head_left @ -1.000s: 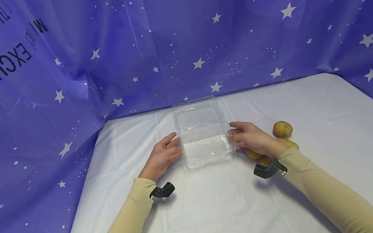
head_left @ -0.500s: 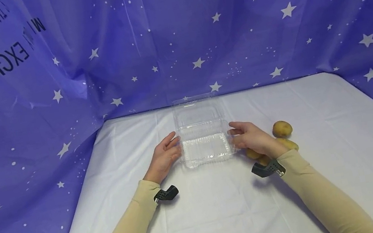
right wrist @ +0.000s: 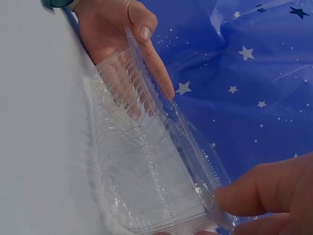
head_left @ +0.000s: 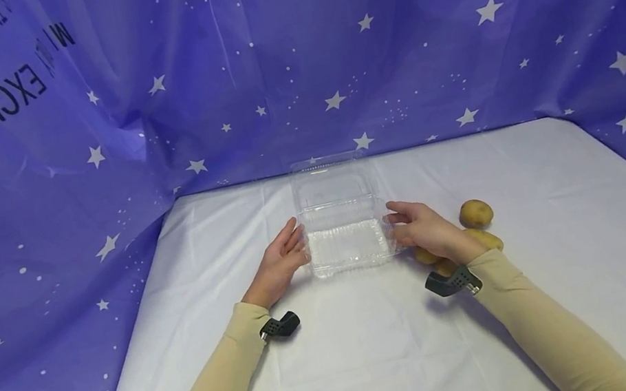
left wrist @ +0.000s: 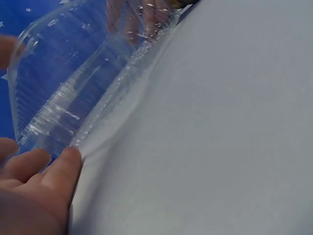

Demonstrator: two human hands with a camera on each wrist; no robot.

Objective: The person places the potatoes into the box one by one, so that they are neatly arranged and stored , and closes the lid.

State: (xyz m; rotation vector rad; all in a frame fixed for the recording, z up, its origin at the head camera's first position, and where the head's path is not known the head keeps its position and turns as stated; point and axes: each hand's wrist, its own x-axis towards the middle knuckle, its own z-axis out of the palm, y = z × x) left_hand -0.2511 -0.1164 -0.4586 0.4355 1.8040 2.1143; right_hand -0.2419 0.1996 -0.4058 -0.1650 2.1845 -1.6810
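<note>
A clear plastic clamshell box (head_left: 350,245) stands on the white cloth, its lid (head_left: 332,178) raised at the back. No contents show inside its base. At the box's left side, my left hand (head_left: 278,266) rests extended fingers on the outer wall; the left wrist view has its fingertips (left wrist: 73,154) at a lower corner. Opposite, my right hand (head_left: 422,228) touches the right wall with fairly straight fingers. In the right wrist view, its thumb (right wrist: 239,198) lies by the rim. Several potatoes (head_left: 475,213) lie beside and partly behind the right wrist.
A white cloth (head_left: 366,354) covers the table. Purple sheeting (head_left: 243,82) with stars and lettering hangs along the back and both sides, close behind the raised lid. Dark wrist mounts (head_left: 454,281) stick out inward from both sleeves.
The box has shifted slightly away from me between both hands, and its lid edge reaches a little higher against the purple sheeting. The potatoes stay where they were.
</note>
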